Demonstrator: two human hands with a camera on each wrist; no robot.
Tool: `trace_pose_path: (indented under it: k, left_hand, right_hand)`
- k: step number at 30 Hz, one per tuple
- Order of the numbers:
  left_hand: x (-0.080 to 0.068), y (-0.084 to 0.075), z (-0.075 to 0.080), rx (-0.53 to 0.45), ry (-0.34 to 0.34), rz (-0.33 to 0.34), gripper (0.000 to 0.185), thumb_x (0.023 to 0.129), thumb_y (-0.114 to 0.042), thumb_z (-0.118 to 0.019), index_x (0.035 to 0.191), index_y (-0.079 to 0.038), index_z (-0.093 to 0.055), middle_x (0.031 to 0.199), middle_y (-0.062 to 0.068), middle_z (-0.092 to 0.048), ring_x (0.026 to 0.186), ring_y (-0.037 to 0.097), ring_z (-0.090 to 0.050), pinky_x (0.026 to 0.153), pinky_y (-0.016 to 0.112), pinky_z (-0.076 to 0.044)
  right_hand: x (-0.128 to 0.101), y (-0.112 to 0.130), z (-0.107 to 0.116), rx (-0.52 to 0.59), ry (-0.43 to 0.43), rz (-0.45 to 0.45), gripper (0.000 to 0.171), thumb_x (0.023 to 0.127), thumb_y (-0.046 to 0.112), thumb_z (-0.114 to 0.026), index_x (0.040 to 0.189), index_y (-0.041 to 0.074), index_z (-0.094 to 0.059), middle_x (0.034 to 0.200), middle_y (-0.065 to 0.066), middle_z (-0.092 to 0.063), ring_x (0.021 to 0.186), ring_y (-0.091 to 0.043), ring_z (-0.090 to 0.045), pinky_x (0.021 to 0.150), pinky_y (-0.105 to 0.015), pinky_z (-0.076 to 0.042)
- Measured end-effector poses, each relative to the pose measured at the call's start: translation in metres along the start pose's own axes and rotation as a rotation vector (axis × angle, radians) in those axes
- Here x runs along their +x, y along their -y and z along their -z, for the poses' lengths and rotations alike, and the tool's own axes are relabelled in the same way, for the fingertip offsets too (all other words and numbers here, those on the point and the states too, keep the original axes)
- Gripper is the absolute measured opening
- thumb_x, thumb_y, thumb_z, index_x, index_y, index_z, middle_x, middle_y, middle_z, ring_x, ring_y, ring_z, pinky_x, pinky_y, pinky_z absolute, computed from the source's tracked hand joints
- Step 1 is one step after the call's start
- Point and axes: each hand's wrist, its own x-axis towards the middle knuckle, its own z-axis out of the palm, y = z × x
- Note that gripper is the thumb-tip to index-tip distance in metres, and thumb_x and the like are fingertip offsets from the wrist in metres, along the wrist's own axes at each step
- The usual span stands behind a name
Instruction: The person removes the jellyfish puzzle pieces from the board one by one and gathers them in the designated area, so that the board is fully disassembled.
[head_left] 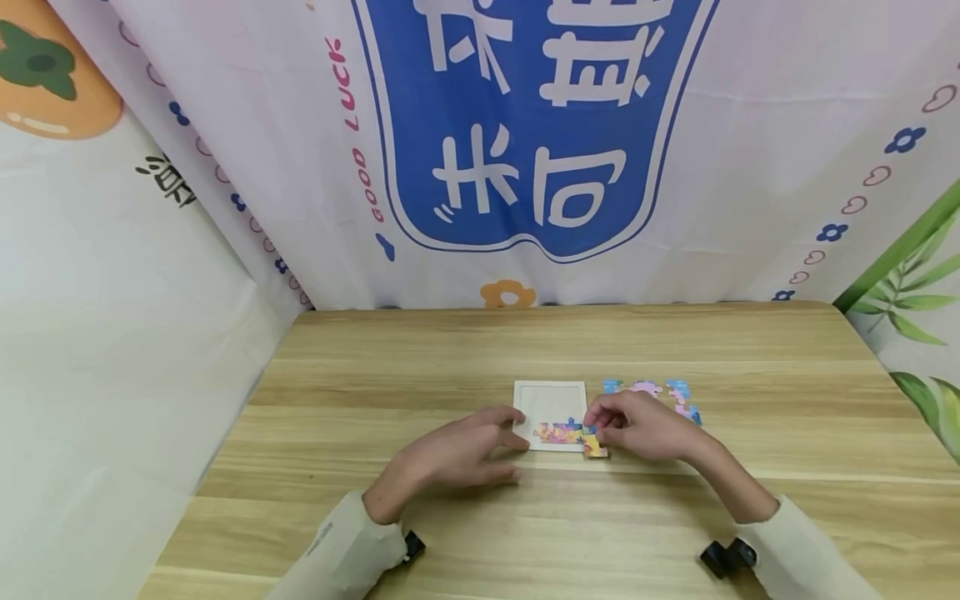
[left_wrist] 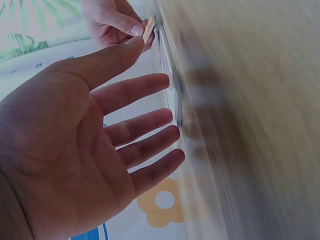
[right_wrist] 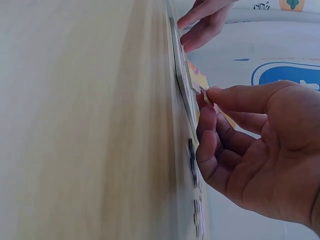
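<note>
A square white puzzle tray [head_left: 550, 384] lies flat on the table, with several joined pink, yellow and blue jigsaw pieces [head_left: 558, 432] along its bottom right. My left hand [head_left: 461, 450] is at the tray's left edge, fingers spread and nearly straight, fingertips right at the rim. Between thumb and fingertips, my right hand [head_left: 647, 427] pinches a yellow and blue jigsaw piece [head_left: 596, 449] over the tray's lower right edge. In the right wrist view, the curled fingers of that hand partly hide the piece.
Several loose jigsaw pieces [head_left: 678, 389] in blue and pink lie right of the tray, partly hidden behind my right hand. The wooden table [head_left: 405, 358] ends at the back against a printed cloth [head_left: 345, 275].
</note>
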Motion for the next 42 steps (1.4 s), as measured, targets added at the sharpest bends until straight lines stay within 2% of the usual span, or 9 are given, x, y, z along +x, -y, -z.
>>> trace_pose_path:
  k: [11,22,29,34,42]
  left_hand:
    - [0.008,-0.004,-0.003,0.045,-0.048,-0.014,0.04,0.105,-0.04,-0.071,0.138,-0.018,-0.075,0.164,0.009,-0.05,0.155,0.028,-0.044,0.128,0.046,-0.038]
    - [0.018,-0.013,-0.002,0.063,-0.025,-0.054,0.039,0.107,-0.038,-0.069,0.14,-0.017,-0.073,0.162,0.008,-0.052,0.153,0.025,-0.047,0.127,0.04,-0.04]
    - [0.025,-0.016,-0.001,0.05,-0.007,-0.024,0.041,0.107,-0.041,-0.068,0.142,-0.02,-0.072,0.163,0.005,-0.052,0.154,0.024,-0.046,0.125,0.04,-0.043]
    - [0.026,-0.017,-0.002,0.044,0.006,-0.001,0.042,0.106,-0.042,-0.068,0.142,-0.021,-0.072,0.164,0.004,-0.051,0.154,0.024,-0.045,0.125,0.042,-0.043]
    - [0.026,-0.017,-0.002,0.058,-0.001,-0.012,0.042,0.106,-0.042,-0.069,0.142,-0.02,-0.072,0.164,0.004,-0.051,0.154,0.024,-0.046,0.124,0.042,-0.043]
  right_hand:
    - [-0.013,-0.006,0.007,-0.028,-0.001,0.012,0.011,0.101,0.005,-0.07,0.11,0.007,-0.074,0.098,0.001,-0.074,0.084,-0.004,-0.062,0.076,-0.022,-0.055]
    - [-0.032,-0.012,0.014,0.016,0.006,-0.025,0.012,0.102,0.006,-0.068,0.113,0.005,-0.074,0.101,-0.001,-0.074,0.087,-0.005,-0.064,0.073,-0.022,-0.055]
    - [-0.036,-0.01,0.018,0.008,-0.006,-0.028,0.011,0.101,0.005,-0.07,0.11,0.006,-0.075,0.099,-0.002,-0.075,0.082,-0.005,-0.062,0.069,-0.022,-0.053]
    - [-0.032,-0.012,0.017,-0.052,-0.032,-0.013,0.011,0.1,0.003,-0.07,0.108,0.007,-0.076,0.095,0.001,-0.075,0.08,-0.003,-0.061,0.069,-0.021,-0.053]
    - [-0.028,-0.011,0.013,-0.134,-0.085,0.002,0.012,0.096,0.002,-0.073,0.103,0.011,-0.077,0.092,0.004,-0.072,0.081,-0.001,-0.061,0.071,-0.022,-0.054]
